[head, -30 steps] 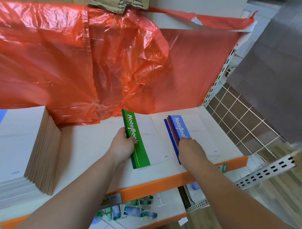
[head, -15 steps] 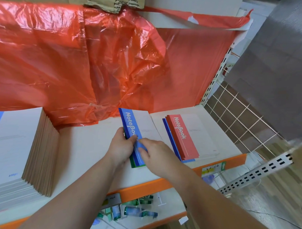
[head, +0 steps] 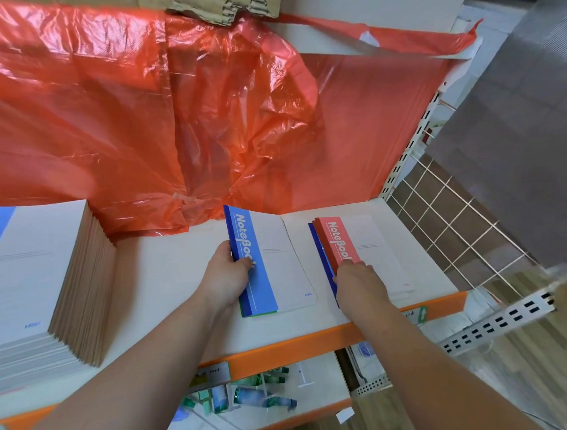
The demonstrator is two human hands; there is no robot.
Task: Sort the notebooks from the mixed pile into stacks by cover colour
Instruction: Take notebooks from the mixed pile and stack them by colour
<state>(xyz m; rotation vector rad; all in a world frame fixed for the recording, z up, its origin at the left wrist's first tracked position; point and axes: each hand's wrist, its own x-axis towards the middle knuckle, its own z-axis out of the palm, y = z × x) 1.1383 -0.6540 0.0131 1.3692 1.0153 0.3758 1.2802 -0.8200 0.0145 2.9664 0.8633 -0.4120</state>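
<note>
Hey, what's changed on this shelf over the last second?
The right hand carried the blue notebook leftward off the right pile onto the green notebook in the middle, let go, and returned to curl its fingers onto the red notebook now topping that pile. The left hand stayed gripping the middle pile; the tall stack at the left did not move.

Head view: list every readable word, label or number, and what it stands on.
"NoteBoo", end hidden by the left hand: blue notebook band.
"NoteBoo", end hidden by the right hand: red notebook band.
Small cover print and shelf labels: too blurred to read.
</note>
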